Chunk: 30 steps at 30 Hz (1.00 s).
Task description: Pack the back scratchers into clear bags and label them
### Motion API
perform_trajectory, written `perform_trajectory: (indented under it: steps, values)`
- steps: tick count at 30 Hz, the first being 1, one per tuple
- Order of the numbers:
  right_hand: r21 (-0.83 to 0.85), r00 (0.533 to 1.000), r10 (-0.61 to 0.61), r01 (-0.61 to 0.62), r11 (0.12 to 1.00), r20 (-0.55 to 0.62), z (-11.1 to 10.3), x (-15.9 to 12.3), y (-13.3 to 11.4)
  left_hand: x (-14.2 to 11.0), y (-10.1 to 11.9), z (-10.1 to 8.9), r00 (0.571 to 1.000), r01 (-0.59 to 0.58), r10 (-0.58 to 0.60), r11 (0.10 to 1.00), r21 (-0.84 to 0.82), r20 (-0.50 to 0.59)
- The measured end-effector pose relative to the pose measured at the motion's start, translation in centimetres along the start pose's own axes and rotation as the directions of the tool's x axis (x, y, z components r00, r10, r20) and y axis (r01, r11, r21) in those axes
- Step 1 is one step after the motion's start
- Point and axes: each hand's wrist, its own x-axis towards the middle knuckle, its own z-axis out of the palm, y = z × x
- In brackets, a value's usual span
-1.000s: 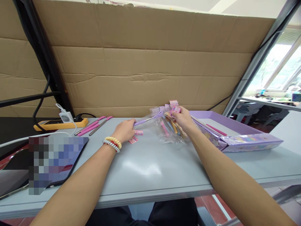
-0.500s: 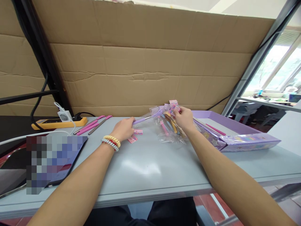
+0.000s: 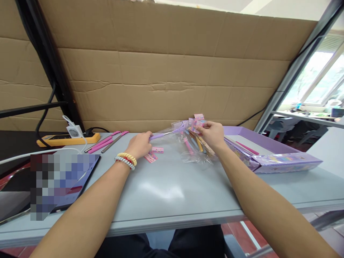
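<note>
My left hand (image 3: 139, 145) is closed on the end of a purple-handled stick (image 3: 158, 136) with a thin metal shaft. The stick's far purple end lies among clear plastic wrappers (image 3: 192, 156). My right hand (image 3: 213, 134) pinches a small pink printed card (image 3: 199, 124) beside that end. Below it, several wrapped sticks with pink, yellow and blue handles (image 3: 199, 144) lie in a pile. Close to my left hand, a few small pink cards (image 3: 157, 150) rest on the table.
An open purple box (image 3: 287, 162) holding a pink stick (image 3: 247, 147) stands on the right. Pink-handled metal sticks (image 3: 103, 143) lie at the back left, by a yellow power strip (image 3: 57, 139). A tablet (image 3: 80, 179) lies at the left. Cardboard (image 3: 172, 71) walls the back.
My right hand has shifted slightly right, its fingers still at the pink card. My left hand has moved a little left with the purple stick.
</note>
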Motion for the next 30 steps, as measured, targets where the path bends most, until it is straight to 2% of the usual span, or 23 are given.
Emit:
perform_trajectory:
  steps: [4,7,11,14,25,30]
  values:
    - [0.151,0.997,0.033,-0.043,0.988,0.069,-0.1,-0.5,-0.8,0.4,-1.6,-0.5,0.998,-0.038,0.044,0.994,-0.1,0.054]
    - [0.186,0.992,-0.005,-0.018,0.982,0.123,-0.2,-0.7,-0.9,0.6,-3.0,-0.8,0.994,-0.057,0.074,0.977,-0.204,0.078]
    - [0.232,0.973,-0.089,0.038,0.972,0.211,0.2,-0.5,0.0,0.7,-4.0,-1.0,0.998,0.011,0.016,0.917,-0.399,0.064]
    - [0.256,0.962,-0.113,0.047,0.966,0.248,0.5,-0.3,0.8,0.8,-4.0,-1.2,0.999,0.026,-0.002,0.872,-0.488,0.05]
    - [0.21,0.946,-0.105,0.041,0.977,0.307,0.6,0.2,1.4,0.9,-3.3,-1.4,0.999,0.042,-0.051,0.889,-0.456,-0.007]
    - [0.196,0.975,0.029,-0.074,0.978,0.222,0.5,0.1,0.7,0.8,-3.0,-1.4,0.999,0.032,-0.036,0.901,-0.432,-0.002]
